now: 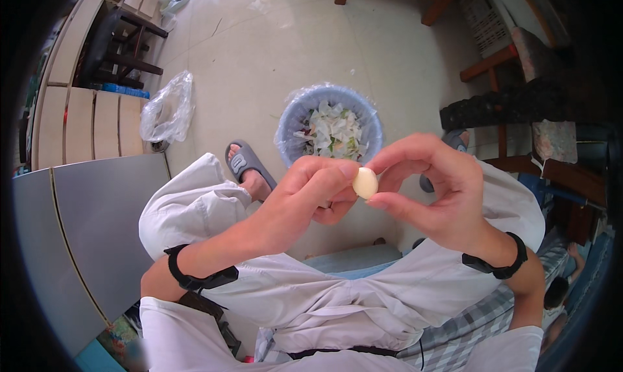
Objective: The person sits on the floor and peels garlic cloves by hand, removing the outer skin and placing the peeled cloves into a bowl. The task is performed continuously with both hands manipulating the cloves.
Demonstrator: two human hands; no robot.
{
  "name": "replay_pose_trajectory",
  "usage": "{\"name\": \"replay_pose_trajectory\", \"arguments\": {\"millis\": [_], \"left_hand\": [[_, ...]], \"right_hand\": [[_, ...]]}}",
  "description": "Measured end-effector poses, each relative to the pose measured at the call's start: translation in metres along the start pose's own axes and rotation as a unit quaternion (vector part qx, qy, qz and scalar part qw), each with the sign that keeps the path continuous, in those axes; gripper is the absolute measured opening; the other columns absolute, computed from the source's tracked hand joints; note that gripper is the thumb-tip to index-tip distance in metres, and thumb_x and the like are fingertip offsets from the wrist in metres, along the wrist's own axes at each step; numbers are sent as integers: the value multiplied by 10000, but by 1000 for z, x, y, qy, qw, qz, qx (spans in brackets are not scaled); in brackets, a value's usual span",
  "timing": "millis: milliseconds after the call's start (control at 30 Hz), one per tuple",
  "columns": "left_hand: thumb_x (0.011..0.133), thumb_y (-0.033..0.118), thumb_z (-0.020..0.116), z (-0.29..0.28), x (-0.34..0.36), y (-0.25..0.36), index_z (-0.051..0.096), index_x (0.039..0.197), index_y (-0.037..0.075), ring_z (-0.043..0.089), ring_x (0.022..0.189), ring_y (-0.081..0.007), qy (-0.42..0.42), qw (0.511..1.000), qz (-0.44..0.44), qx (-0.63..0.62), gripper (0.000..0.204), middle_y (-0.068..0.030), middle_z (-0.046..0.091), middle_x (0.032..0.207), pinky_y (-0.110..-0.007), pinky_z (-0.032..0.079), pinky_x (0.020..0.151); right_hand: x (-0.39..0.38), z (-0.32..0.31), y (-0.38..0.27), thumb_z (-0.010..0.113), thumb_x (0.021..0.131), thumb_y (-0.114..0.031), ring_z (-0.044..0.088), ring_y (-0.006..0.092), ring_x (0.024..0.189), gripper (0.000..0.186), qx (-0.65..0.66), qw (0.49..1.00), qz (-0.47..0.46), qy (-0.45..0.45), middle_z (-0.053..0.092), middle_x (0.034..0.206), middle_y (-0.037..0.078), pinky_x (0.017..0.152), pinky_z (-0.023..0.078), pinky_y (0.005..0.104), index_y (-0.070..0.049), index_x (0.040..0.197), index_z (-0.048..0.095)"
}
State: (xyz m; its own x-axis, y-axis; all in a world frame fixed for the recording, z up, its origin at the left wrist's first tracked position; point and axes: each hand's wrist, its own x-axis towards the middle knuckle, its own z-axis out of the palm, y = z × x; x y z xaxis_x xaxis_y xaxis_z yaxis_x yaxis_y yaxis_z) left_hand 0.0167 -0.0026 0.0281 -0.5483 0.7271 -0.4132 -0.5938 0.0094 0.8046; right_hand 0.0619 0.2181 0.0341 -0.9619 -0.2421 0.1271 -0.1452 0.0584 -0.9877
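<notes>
"Where's the pale clove point(365, 183)?"

"Up off the floor point(227, 67), between the two hands. The left hand point(305, 193) has it pinched at one side by the fingertips. The right hand point(448, 190) curls round the other side, thumb and forefinger apart at its edge; whether they press on it, I can't tell."

"How would it handle?"

"Light and firm, I'd guess, but smooth, so a hard squeeze could shoot it out or bruise it. I'd hold it by its broad middle, lightly."

"Anything in the way?"

"Mostly the fingers, which hide part of it. Beyond them stands the lined blue bin point(290, 119) with papery peelings point(334, 129) inside; the hands cover part of its near rim. White trousers point(182, 210) flank the space. Toward the floor's left edge lie a clear plastic bag point(174, 109) and, farther up, a dark stool point(130, 59)."
</notes>
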Motion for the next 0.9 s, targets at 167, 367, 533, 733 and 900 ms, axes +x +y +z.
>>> {"name": "replay_pose_trajectory", "arguments": {"millis": [167, 367, 533, 733, 900], "left_hand": [[1030, 405, 452, 2, 0, 2, 524, 813, 87, 238, 594, -59, 3, 1000, 4, 24, 392, 67, 348, 678, -263, 158, 534], [1033, 416, 433, 2, 0, 4, 466, 787, 105, 235, 595, -61, -6, 999, 8, 39, 397, 62, 343, 678, -264, 164, 529], [1033, 415, 423, 4, 0, 5, 456, 780, 107, 238, 592, -63, -6, 999, 8, 38, 400, 55, 356, 675, -265, 170, 526], [1073, 435, 400, 6, 0, 6, 420, 751, 121, 247, 587, -61, -12, 1000, 0, 10, 450, 62, 343, 670, -265, 180, 527], [1098, 426, 413, 6, 1, 7, 396, 730, 122, 251, 586, -62, -15, 1000, -17, -2, 478, 69, 336, 672, -263, 177, 527]], "right_hand": [[1, -4, 3, 821, 816, 45, 704, 156, 855, 266, -40, 998, -44, -15, 716, 1064, 140, 778, 545, 256, 21, 1042, 683], [1, 1, 6, 826, 826, -5, 704, 104, 760, 233, -42, 997, -57, 26, 738, 982, 77, 671, 554, 231, -10, 1030, 716], [2, 0, 5, 827, 827, -11, 704, 106, 751, 223, -44, 996, -68, 19, 742, 997, 76, 666, 552, 227, -12, 1021, 716], [0, -2, -1, 837, 816, 11, 709, 140, 840, 283, -18, 1000, -21, 2, 730, 1087, 148, 773, 545, 253, 22, 1054, 686], [1, -4, 3, 782, 895, -56, 673, 90, 800, 228, 60, 997, 40, -1, 727, 1048, 70, 733, 535, 233, 16, 1088, 684]]}}
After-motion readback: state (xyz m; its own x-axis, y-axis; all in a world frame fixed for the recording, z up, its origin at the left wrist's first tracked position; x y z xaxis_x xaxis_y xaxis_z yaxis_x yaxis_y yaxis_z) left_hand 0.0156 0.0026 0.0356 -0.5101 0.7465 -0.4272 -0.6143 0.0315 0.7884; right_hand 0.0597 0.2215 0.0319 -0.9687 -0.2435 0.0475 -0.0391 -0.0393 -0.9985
